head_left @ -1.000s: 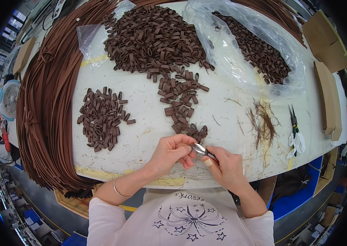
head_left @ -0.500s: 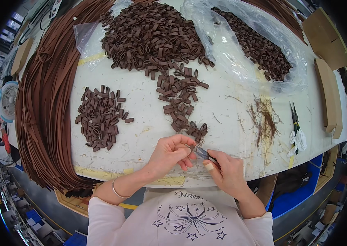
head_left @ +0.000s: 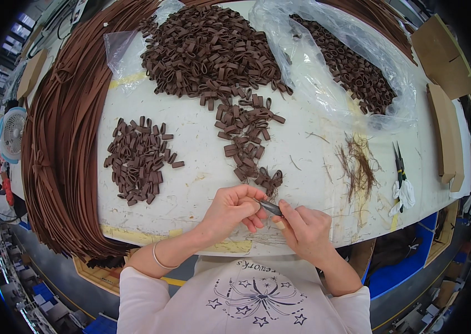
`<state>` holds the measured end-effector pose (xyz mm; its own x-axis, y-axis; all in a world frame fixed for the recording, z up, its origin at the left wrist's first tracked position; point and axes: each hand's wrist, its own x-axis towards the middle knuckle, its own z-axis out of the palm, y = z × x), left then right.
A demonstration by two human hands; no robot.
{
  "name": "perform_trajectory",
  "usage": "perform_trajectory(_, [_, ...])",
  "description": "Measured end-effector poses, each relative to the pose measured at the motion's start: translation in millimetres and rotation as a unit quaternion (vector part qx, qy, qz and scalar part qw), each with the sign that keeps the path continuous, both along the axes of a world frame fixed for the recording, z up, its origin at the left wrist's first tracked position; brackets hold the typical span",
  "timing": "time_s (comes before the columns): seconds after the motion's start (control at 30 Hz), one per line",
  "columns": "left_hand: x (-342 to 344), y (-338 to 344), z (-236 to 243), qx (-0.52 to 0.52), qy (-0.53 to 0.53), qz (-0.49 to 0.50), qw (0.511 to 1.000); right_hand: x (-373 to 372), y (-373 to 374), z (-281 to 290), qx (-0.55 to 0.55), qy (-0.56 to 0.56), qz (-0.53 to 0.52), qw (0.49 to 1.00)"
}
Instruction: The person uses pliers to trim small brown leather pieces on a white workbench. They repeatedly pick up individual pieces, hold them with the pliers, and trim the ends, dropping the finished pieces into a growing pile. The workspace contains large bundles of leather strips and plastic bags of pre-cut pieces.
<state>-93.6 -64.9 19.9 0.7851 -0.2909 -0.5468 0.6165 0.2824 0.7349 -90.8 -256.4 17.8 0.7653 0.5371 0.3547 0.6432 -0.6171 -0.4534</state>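
My left hand (head_left: 235,207) is pinched around a small brown strap loop, mostly hidden behind the fingers. My right hand (head_left: 307,227) grips a pair of dark thread snips (head_left: 270,208). Their tip reaches the left fingertips, and the blades look pressed together. A pale bandage wraps one right finger. Just beyond the hands lies a small cluster of brown loops (head_left: 269,179) with loose thread ends. From there a trail of loops (head_left: 244,139) runs back to a large heap of loops (head_left: 210,53). A smaller pile of loops (head_left: 138,161) sits to the left.
Long brown straps (head_left: 65,128) cover the table's left side. A clear plastic bag (head_left: 302,61) holds more loops at the back right. Thread scraps (head_left: 359,167) lie on the right, beside black-handled scissors (head_left: 400,167) with white wrapping. Cardboard pieces (head_left: 441,133) stand along the right edge.
The snips' blades, slightly apart before, have come together near the left fingertips. My right hand has tightened around them. My left hand stays almost still.
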Motion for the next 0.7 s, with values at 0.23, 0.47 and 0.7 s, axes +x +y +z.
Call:
perform_trajectory(0.23, [-1.4,0.5,1.4,0.021,-0.036,-0.011,0.999,1.9,-1.8,3.1,0.084,0.138,-0.025,0.987])
perform_trajectory(0.47, [-2.7,-0.9,1.5,0.064,-0.069,-0.017,0.995,3.8,0.0,5.5,0.099,0.170,-0.024,0.980])
perform_trajectory(0.7, [-2.3,0.2,1.8,0.053,-0.069,-0.013,0.996,2.8,1.7,4.7,0.077,0.128,-0.023,0.989])
